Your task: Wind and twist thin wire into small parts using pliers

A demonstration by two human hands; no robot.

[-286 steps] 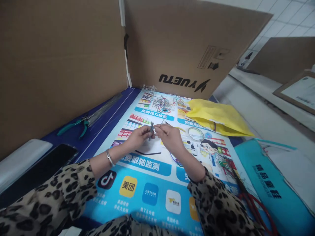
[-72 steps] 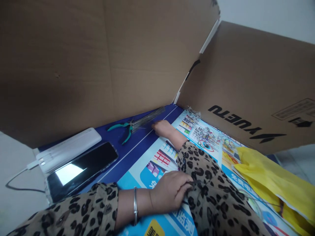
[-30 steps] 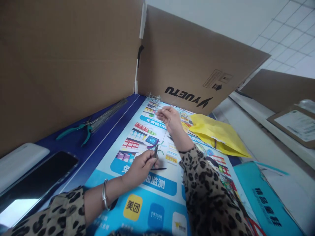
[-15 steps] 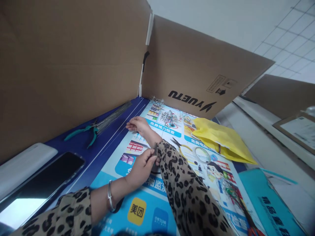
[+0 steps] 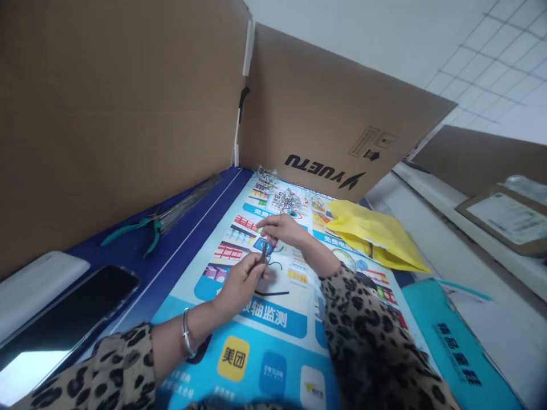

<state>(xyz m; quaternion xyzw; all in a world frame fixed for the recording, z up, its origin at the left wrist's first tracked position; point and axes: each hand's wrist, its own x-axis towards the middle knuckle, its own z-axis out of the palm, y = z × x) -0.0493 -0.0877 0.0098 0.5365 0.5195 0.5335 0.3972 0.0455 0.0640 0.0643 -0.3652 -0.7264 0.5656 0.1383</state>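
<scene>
My left hand (image 5: 241, 279), a silver bangle at its wrist, pinches a thin dark strip (image 5: 264, 250) that points upward from the fingertips. Just above and to the right, my right hand (image 5: 284, 230) has its fingers pressed together near the strip's upper end. Something tiny and greenish shows at those fingertips, too small to name. Below the right hand a short curved green wire (image 5: 277, 264) is visible, its ends partly hidden. A dark thin piece (image 5: 272, 293) lies on the printed sheet (image 5: 171, 313) beneath my left fingers.
Teal-handled pliers (image 5: 128, 232) and a bundle of wires (image 5: 192, 202) lie at left, near a phone (image 5: 72, 307) and a white box (image 5: 47, 287). Tangled wires (image 5: 288, 200) sit at the back. A yellow pouch (image 5: 376, 233) and teal package (image 5: 457, 341) are right; cardboard walls (image 5: 316, 102) stand behind.
My right hand has come back from the far left to beside my left hand, its fingers now pinched. My left hand stays nearly in place. The camera view has shifted slightly.
</scene>
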